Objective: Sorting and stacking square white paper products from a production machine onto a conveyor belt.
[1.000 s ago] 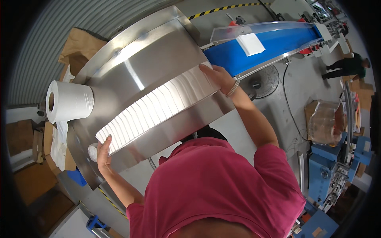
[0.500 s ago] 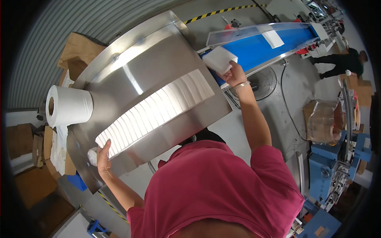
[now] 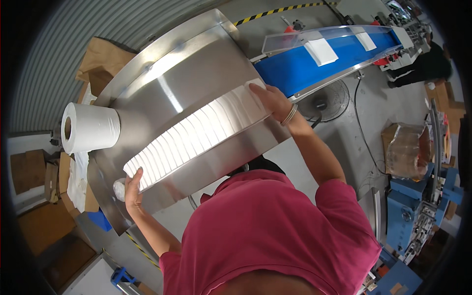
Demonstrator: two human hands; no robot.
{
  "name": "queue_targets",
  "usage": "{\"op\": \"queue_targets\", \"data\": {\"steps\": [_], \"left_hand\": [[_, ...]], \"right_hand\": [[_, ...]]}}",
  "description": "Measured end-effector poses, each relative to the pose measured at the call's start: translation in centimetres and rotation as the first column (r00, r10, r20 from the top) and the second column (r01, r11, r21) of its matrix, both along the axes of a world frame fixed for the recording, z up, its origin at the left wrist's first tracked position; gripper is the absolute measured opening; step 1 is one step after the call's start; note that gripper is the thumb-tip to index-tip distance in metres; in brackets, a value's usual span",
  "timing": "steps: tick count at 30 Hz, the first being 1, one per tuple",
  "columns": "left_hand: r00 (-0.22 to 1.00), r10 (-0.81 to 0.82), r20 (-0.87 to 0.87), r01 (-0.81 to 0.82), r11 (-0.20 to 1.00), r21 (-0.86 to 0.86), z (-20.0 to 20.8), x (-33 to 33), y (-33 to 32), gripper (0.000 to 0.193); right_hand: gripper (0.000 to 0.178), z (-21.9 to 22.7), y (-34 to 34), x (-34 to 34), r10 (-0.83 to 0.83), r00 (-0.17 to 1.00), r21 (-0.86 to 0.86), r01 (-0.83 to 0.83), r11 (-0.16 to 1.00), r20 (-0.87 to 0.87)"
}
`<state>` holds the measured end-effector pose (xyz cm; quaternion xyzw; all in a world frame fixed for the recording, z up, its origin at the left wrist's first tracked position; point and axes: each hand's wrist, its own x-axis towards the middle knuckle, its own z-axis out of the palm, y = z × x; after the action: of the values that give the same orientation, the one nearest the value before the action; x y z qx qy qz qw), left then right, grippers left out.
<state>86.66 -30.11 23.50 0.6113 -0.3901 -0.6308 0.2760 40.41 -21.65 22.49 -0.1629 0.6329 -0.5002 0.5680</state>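
Note:
A long row of white, soft-looking folded tissue stacks [image 3: 189, 135] lies slantwise on a shiny steel table [image 3: 196, 71]. At the row's left end is my left hand [image 3: 132, 189], its thumb over the end stack and its other fingers mostly hidden behind it. My right hand [image 3: 273, 102] is closed around the stack at the right end, fingers over its top. A blue conveyor belt [image 3: 290, 73] runs off from the table's far right corner. On it lie two white stacks, a nearer one [image 3: 321, 52] and a farther one [image 3: 365, 41].
A large white roll [image 3: 93, 128] stands at the table's left edge, and a small clear-wrapped bundle [image 3: 119, 189] sits by my left hand. A raised steel rim borders the far side. A floor fan [image 3: 324, 102] stands under the conveyor. A person in dark clothes [image 3: 425, 64] is at far right.
My right hand has left a white stack on the belt and come back to the row's right end. The belt's earlier stack has moved farther away. My left hand stays at the left end.

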Motion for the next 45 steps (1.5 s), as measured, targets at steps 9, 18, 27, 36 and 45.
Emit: {"op": "queue_targets", "data": {"steps": [9, 18, 27, 36, 45], "left_hand": [[0.990, 0.118, 0.081, -0.121, 0.992, 0.033, -1.3, 1.5, 0.1, 0.069], [0.999, 0.028, -0.045, -0.027, 0.999, 0.023, -0.9, -0.4, 0.6, 0.064], [0.998, 0.052, -0.045, -0.051, 0.998, 0.028, -0.9, -0.3, 0.7, 0.064], [0.997, -0.051, -0.059, 0.051, 0.999, -0.002, -0.5, -2.8, 0.9, 0.067], [0.995, -0.076, -0.061, 0.077, 0.997, -0.002, -0.4, -3.7, 0.9, 0.067]], "right_hand": [[0.040, -7.7, 0.2, -8.0, -0.285, 0.780, -0.135, 0.423, 0.896, 0.557], [0.049, -0.1, -0.4, 0.2, 0.098, 0.991, -0.015, -0.100, 0.995, -0.087], [0.041, -3.4, 0.6, -4.3, 0.334, 0.836, 0.198, -0.273, 0.941, -0.435], [0.051, -3.7, 0.1, -2.1, 0.052, 0.899, -0.135, 0.008, 0.991, 0.436], [0.054, -0.2, 0.1, -0.9, -0.011, 0.985, 0.023, 0.007, 1.000, 0.170]]}}
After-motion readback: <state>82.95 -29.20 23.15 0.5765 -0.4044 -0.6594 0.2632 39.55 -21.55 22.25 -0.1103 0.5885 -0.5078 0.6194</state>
